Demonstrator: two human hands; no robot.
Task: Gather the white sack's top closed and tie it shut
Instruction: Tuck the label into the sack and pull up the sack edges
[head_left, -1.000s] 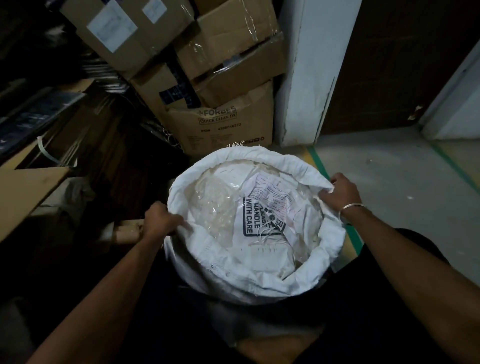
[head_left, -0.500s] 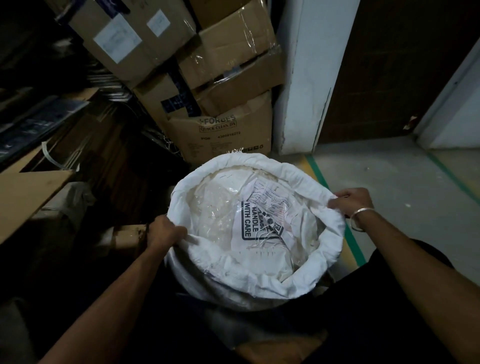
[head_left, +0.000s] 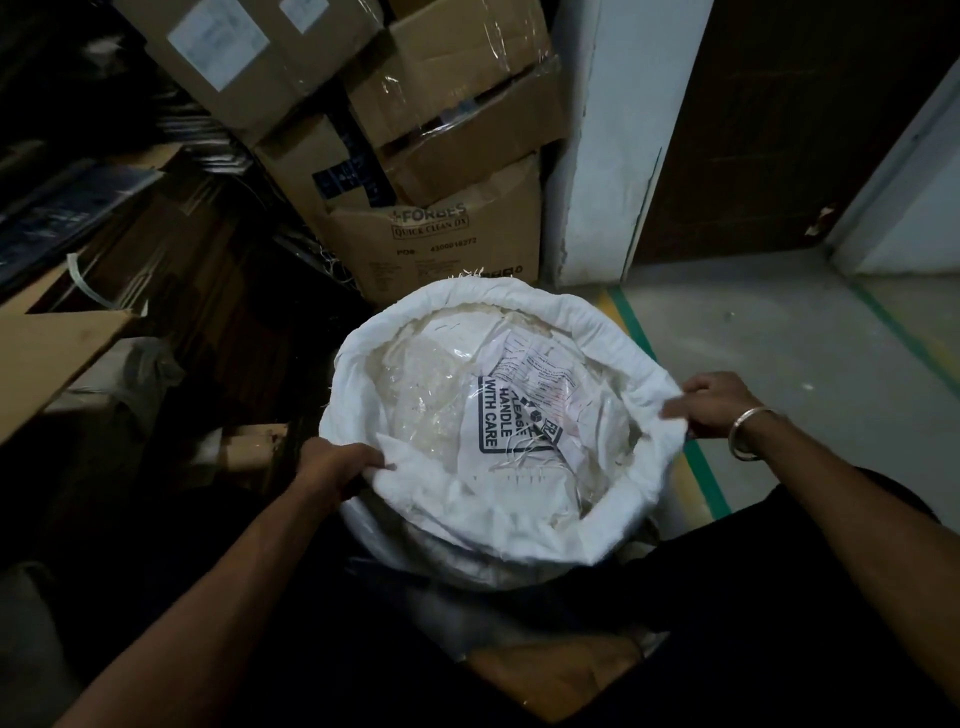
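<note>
The white sack (head_left: 540, 312) stands upright on the floor in front of me, its mouth wide open and its rim rolled outward. Inside lie crumpled clear plastic and a white bag (head_left: 514, 410) printed "please handle with care". My left hand (head_left: 335, 462) grips the rolled rim at the near left. My right hand (head_left: 719, 402), with a metal bangle on the wrist, pinches the rim at the right side. No tie or string is visible in either hand.
Taped cardboard boxes (head_left: 441, 156) are stacked right behind the sack. A white pillar (head_left: 608, 156) and a dark door (head_left: 789, 130) stand at the back right. Dark shelving and a wooden board (head_left: 47, 348) crowd the left. Grey floor with green tape lines (head_left: 701, 467) lies to the right.
Both hands have slid along the rim toward me, the left lower and more to the front, the right lower on the right side. The sack's mouth stays open.
</note>
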